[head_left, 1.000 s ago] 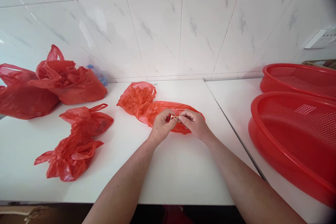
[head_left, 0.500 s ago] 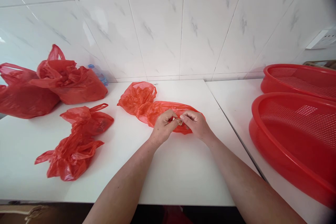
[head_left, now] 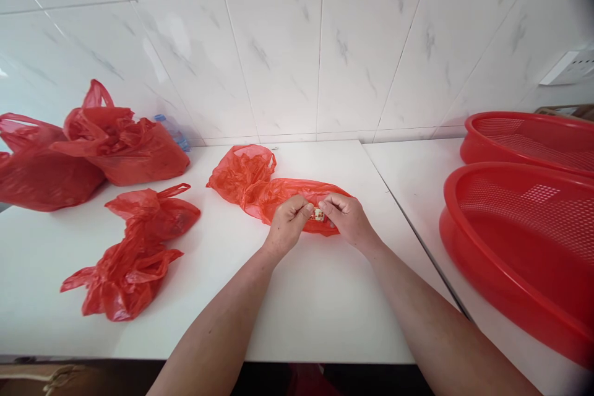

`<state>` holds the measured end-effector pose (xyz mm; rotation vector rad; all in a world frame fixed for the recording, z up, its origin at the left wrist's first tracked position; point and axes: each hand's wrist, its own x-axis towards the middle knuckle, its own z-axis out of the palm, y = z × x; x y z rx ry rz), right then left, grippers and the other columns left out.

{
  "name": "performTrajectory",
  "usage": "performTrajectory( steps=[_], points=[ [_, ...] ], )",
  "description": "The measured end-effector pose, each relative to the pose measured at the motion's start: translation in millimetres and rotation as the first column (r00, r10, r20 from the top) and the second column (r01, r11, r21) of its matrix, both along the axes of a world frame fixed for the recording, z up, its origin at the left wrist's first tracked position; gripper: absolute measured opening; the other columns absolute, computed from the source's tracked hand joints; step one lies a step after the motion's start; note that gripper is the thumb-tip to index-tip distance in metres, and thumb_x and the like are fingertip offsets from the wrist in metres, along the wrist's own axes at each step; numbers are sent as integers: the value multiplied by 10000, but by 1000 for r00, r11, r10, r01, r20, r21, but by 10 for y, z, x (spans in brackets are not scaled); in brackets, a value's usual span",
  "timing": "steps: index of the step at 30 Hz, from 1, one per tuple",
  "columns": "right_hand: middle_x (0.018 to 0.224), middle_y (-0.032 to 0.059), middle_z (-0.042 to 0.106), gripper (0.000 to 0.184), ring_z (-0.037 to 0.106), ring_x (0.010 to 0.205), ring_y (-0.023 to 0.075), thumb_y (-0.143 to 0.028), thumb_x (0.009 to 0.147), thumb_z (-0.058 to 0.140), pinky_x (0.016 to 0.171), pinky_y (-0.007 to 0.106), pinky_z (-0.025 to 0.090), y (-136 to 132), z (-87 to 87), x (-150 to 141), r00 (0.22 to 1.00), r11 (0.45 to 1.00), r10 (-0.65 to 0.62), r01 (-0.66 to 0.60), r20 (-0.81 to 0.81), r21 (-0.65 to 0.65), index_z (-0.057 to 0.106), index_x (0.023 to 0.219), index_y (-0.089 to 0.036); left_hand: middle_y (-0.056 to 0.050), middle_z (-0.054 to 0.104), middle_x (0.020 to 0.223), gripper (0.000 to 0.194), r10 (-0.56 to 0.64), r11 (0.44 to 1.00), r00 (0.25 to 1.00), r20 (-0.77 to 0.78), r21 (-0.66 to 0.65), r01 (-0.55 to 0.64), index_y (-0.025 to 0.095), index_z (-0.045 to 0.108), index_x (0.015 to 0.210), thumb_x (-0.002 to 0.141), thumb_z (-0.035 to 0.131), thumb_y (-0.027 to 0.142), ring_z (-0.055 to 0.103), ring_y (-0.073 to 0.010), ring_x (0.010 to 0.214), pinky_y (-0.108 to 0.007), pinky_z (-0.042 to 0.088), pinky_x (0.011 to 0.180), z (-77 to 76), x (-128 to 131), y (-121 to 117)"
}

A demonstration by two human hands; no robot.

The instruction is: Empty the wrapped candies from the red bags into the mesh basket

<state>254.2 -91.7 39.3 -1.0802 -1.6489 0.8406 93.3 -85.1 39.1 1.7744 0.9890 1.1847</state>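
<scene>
Between my fingertips is a small, flat, cream-coloured packet (head_left: 317, 215) with red and gold print; its exact kind is too small to make out. My left hand (head_left: 290, 221) pinches its left end between thumb and bent fingers. On its right end, my right hand (head_left: 346, 216) is closed in the same way. Directly beneath both hands lies a crumpled red plastic bag (head_left: 273, 193), stretched out on the white table (head_left: 325, 297). Part of the bag is hidden by my hands.
Two smaller knotted red bags (head_left: 134, 260) lie to the left. Behind them stand two full red bags (head_left: 125, 148) and a clear bottle (head_left: 172, 131). On the right are two red plastic baskets (head_left: 501, 272), past a table seam (head_left: 417, 235). A tiled wall (head_left: 278, 62) closes the back.
The small packet has turned or been straightened, so its printed face now shows flat between my fingertips. Both hands stay in nearly the same place.
</scene>
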Motion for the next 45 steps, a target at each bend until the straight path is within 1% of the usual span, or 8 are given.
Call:
performTrajectory(
  steps=[9,15,18,27,35,39,42,45],
  points=[
    [591,-43,356,305,315,526,99,-395,816,527,467,245,252,-57,59,-15,995,989,98,-95,17,-115,406,610,-206,25,407,619,321,19,999,1000,-10,-32,-19,174,446,615,848,502,388,379,-105,600,-237,330,563,18,-14,10],
    [576,-47,344,291,298,523,97,-353,818,523,464,247,227,-36,18,-18,998,993,55,-54,8,-105,394,603,-204,16,476,678,292,-74,992,995,70,-100,81,167,495,689,877,466,389,458,-108,664,-239,389,624,-21,-14,7],
    [590,-43,364,283,315,540,99,-346,824,513,477,247,240,-29,12,-12,998,994,54,-55,-9,-96,410,604,-201,16,491,712,224,-106,986,993,58,-124,113,170,499,734,861,497,355,474,-112,694,-242,398,648,-30,-15,2],
    [621,-31,422,227,360,556,108,-323,802,503,480,246,278,-29,26,-18,999,992,44,-43,0,-121,452,616,-202,40,410,638,189,-22,998,998,-51,-68,18,178,427,669,807,520,269,372,-91,600,-220,315,550,8,19,-19],
    [595,-35,391,289,351,534,104,-375,806,515,464,244,278,-32,13,-30,999,992,48,-47,11,-113,411,597,-205,47,378,599,194,6,999,998,-68,-45,-9,184,401,630,778,518,228,344,-89,568,-218,287,513,67,17,-24],
    [576,-45,373,270,327,523,102,-361,814,510,469,244,265,-15,-8,-15,1000,996,-12,13,4,-94,416,611,-209,45,406,604,188,79,997,991,-104,-8,-80,179,452,651,802,524,265,361,-87,562,-220,303,515,27,12,-6],
    [572,-46,388,252,352,522,105,-361,826,503,485,245,287,4,-12,12,993,991,-116,114,-30,-62,431,637,-211,24,509,675,137,151,988,987,-61,39,-149,181,565,810,821,535,314,440,-104,617,-232,369,577,-21,-13,25],
    [576,-41,411,254,369,525,110,-379,829,506,491,247,296,16,-10,31,974,975,-220,219,-51,-26,444,648,-211,3,568,745,178,212,976,977,6,40,-213,189,586,906,832,531,341,493,-117,669,-240,403,616,-48,-50,53]
  ],
)
